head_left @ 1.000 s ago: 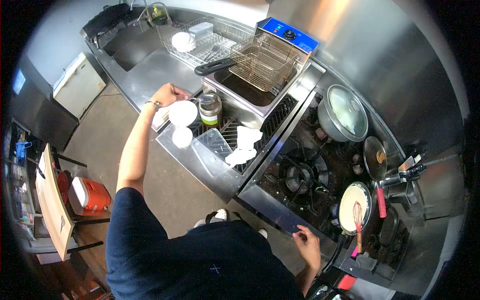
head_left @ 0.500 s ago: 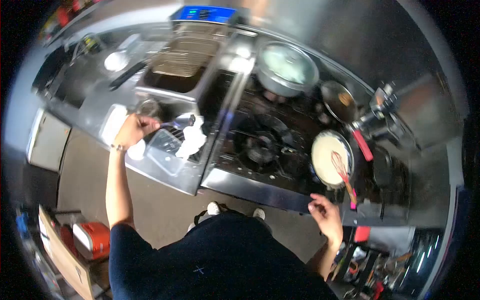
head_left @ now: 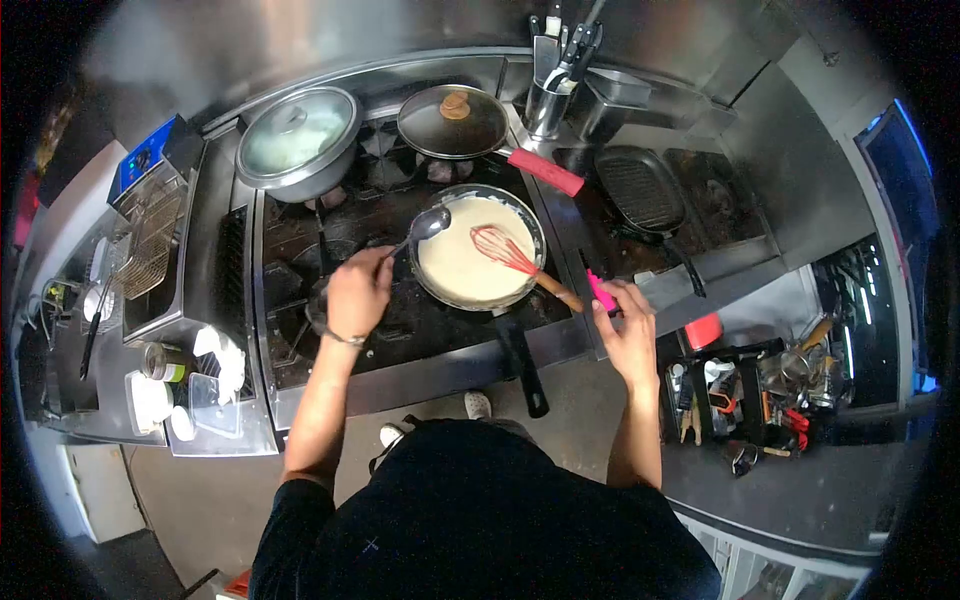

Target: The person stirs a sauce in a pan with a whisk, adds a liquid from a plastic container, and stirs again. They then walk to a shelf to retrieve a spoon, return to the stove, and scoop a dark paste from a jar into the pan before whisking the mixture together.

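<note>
My left hand [head_left: 358, 295] is closed on the handle of a metal spoon [head_left: 430, 222]. The spoon's bowl is over the left rim of a frying pan [head_left: 536, 222] filled with a smooth, cream-coloured sauce [head_left: 460, 262]. A red whisk [head_left: 512, 250] rests in the sauce, its wooden handle leaning over the pan's right rim. My right hand [head_left: 630, 330] is right of the whisk handle, thumb and fingers curled around the lower end of a slim pink tool [head_left: 601, 291] with a dark tip. What kind of tool it is I cannot make out. The pan's black handle [head_left: 523, 370] points towards me.
Behind stand a lidded pot [head_left: 297, 140] and a lidded pan [head_left: 453, 122] with a red handle. A grill pan [head_left: 640, 190] and a knife holder [head_left: 547, 108] are at the right. Left are a fryer [head_left: 155, 240] and plastic containers [head_left: 215, 405]. Utensil bins [head_left: 735, 400] sit lower right.
My view has turned right, towards the stove. My left hand has carried the spoon from the left counter to the sauce pan. My right hand has reached the pink tool.
</note>
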### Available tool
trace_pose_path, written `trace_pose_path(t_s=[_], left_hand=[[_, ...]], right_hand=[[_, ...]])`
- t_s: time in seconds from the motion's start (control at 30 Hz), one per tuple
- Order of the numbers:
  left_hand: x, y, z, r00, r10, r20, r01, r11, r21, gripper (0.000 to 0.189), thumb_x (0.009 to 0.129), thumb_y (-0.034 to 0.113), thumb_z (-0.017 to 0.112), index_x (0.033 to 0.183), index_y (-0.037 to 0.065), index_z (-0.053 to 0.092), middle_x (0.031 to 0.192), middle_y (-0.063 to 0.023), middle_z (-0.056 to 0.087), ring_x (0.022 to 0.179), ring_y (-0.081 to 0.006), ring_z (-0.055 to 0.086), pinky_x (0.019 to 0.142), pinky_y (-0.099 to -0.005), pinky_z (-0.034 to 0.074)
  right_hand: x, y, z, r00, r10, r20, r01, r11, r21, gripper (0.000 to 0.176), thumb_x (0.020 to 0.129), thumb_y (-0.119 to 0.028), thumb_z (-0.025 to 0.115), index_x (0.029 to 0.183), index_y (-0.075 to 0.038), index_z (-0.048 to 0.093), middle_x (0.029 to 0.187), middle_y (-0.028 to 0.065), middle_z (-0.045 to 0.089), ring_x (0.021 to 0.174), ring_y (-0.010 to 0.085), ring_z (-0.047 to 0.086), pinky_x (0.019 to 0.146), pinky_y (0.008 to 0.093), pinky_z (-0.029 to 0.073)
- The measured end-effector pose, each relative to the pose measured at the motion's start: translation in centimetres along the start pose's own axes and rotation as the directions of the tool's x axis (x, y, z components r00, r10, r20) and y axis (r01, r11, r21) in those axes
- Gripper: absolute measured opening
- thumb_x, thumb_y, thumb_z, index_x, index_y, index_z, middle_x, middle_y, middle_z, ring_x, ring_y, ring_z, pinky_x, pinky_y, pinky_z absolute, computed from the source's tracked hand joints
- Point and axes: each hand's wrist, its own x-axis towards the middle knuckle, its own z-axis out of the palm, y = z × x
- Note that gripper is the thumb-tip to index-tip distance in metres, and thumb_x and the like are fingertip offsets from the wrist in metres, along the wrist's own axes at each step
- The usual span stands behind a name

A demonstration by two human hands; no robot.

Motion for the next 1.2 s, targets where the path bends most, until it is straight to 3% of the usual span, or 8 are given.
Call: trace_pose_path(t_s=[0.23, 0.5, 0.6, 0.67, 0.73, 0.9, 1.07, 1.2], left_hand=[[-3.9, 1.4, 4.6, 0.986, -0.015, 0.166, -0.015, 0.984, 0.176, 0.016, 0.082, 0.010, 0.059, 0.096, 0.013, 0.066, 0.076, -0.0084, 0.055, 0.065, -0.0277, 0.060, 0.055, -0.0370, 0.049], [-3.8, 3.9, 5.0, 0.988, -0.139, 0.070, 0.123, 0.974, 0.190, 0.012, 0.085, 0.012, 0.058, 0.093, 0.010, 0.067, 0.079, -0.0089, 0.062, 0.066, -0.0280, 0.062, 0.056, -0.0346, 0.048], [-3.9, 4.6, 4.7, 0.983, -0.184, -0.001, 0.182, 0.975, 0.130, 0.012, 0.086, 0.014, 0.059, 0.094, 0.008, 0.066, 0.076, -0.0107, 0.064, 0.063, -0.0254, 0.063, 0.054, -0.0325, 0.047], [-4.1, 5.4, 4.5, 0.872, -0.468, 0.144, 0.472, 0.882, 0.010, 0.015, 0.086, 0.015, 0.061, 0.095, 0.005, 0.065, 0.063, -0.0105, 0.061, 0.052, -0.0181, 0.058, 0.051, -0.0302, 0.044], [-4.4, 4.8, 4.6, 0.857, -0.499, 0.129, 0.506, 0.862, -0.026, 0.017, 0.086, 0.016, 0.061, 0.096, 0.003, 0.065, 0.055, -0.0081, 0.056, 0.047, -0.0114, 0.051, 0.049, -0.0277, 0.041], [-5.1, 5.2, 4.3, 0.844, -0.533, 0.064, 0.535, 0.844, -0.034, 0.018, 0.087, 0.018, 0.060, 0.097, 0.003, 0.065, 0.058, -0.0060, 0.060, 0.049, -0.0112, 0.054, 0.050, -0.0270, 0.042], [-5.8, 5.1, 2.9, 0.866, -0.500, -0.009, 0.499, 0.864, 0.066, 0.018, 0.087, 0.018, 0.060, 0.096, 0.003, 0.066, 0.061, -0.0080, 0.062, 0.052, -0.0128, 0.057, 0.051, -0.0263, 0.044], [-7.9, 4.3, 1.4, 0.720, -0.693, -0.020, 0.681, 0.712, -0.168, 0.019, 0.088, 0.015, 0.060, 0.097, -0.001, 0.065, 0.061, 0.0005, 0.058, 0.057, -0.0032, 0.046, 0.051, -0.0212, 0.037]], right_hand=[[0.2, 5.1, 2.4, 0.988, -0.154, 0.020, 0.155, 0.986, -0.056, 0.047, 0.079, -0.019, 0.065, 0.123, -0.008, 0.050, 0.120, 0.0178, 0.049, 0.107, 0.0373, 0.051, 0.091, 0.0428, 0.042], [1.6, 7.9, 5.5, 0.949, -0.124, 0.291, 0.113, 0.992, 0.055, 0.048, 0.081, -0.020, 0.064, 0.125, -0.013, 0.048, 0.104, 0.0144, 0.059, 0.091, 0.0353, 0.059, 0.077, 0.0436, 0.049], [2.3, 8.9, 6.7, 0.940, -0.269, 0.208, 0.194, 0.926, 0.323, 0.039, 0.080, -0.014, 0.064, 0.118, -0.010, 0.055, 0.091, 0.0120, 0.062, 0.077, 0.0312, 0.061, 0.070, 0.0384, 0.049], [3.3, 7.8, 5.5, 0.966, -0.119, 0.230, -0.014, 0.864, 0.503, 0.031, 0.079, -0.007, 0.066, 0.109, -0.008, 0.060, 0.084, 0.0095, 0.062, 0.065, 0.0205, 0.058, 0.060, 0.0295, 0.046], [4.5, 7.7, 5.3, 0.977, -0.057, 0.204, -0.079, 0.796, 0.600, 0.025, 0.077, -0.004, 0.068, 0.101, -0.005, 0.063, 0.081, 0.0048, 0.063, 0.062, 0.0073, 0.052, 0.052, 0.0220, 0.039], [7.4, 6.4, 8.2, 0.973, -0.228, -0.027, 0.201, 0.787, 0.583, 0.022, 0.078, -0.006, 0.067, 0.100, -0.005, 0.065, 0.076, 0.0065, 0.064, 0.064, 0.0118, 0.059, 0.058, 0.0244, 0.045], [9.0, 4.2, 8.5, 0.994, -0.108, 0.005, 0.091, 0.865, 0.493, 0.017, 0.079, -0.018, 0.068, 0.090, -0.005, 0.066, 0.081, 0.0150, 0.067, 0.070, 0.0274, 0.067, 0.062, 0.0320, 0.051], [8.6, 4.6, 7.9, 0.894, -0.440, 0.078, 0.339, 0.781, 0.525, 0.016, 0.080, -0.019, 0.067, 0.086, -0.004, 0.068, 0.073, 0.0141, 0.066, 0.064, 0.0254, 0.066, 0.059, 0.0320, 0.049]])
